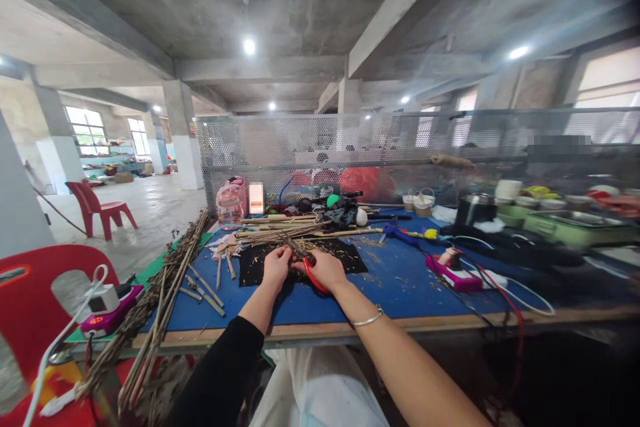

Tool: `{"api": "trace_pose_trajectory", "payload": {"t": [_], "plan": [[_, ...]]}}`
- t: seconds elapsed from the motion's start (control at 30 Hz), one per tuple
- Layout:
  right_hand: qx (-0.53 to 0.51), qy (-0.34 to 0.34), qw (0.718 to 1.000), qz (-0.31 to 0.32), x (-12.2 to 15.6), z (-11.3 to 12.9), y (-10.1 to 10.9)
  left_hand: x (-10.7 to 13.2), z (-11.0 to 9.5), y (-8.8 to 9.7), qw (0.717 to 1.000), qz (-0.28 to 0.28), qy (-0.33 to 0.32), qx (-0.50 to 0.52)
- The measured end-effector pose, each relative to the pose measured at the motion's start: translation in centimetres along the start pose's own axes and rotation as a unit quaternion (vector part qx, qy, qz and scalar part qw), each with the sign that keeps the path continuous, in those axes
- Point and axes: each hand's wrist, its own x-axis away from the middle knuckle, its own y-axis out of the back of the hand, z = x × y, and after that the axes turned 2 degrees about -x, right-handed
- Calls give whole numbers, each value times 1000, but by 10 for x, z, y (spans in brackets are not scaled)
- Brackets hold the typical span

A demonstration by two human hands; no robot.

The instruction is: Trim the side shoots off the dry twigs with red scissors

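My right hand point(326, 269) is wrapped round a pair of red-handled shears point(316, 277). Their dark blades point away from me and lie close to my left hand point(277, 267). The fingers of that hand are pinched together on what looks like a dry twig, mostly hidden at the fingertips. Both hands are over a black cloth point(354, 255) sprinkled with plant scraps. Just beyond them, a heap of dry stems point(270, 232) lies across the table. Short cut stem pieces point(206, 295) rest on the blue tabletop to the left of my left hand.
A long bundle of dried branches point(165, 293) overhangs the table's left front edge. Purple power strips sit at left and right point(453, 273), with trailing cables. A lit phone point(256, 198) stands by a pink bag point(231, 200). Perforated metal screening point(280, 147) lines the back.
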Motion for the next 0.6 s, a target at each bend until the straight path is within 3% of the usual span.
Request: {"api": "trace_pose_trajectory", "payload": {"t": [0.23,0.37,0.6], "plan": [[-17,9,1000,-4,1,0,0,-3,4,2,999,28,-21,-21],[-4,8,1000,-2,1,1,1,-1,2,2,999,11,-36,-28],[15,-6,1000,13,-2,-2,-2,1,-2,1,1000,-17,9,14]]}}
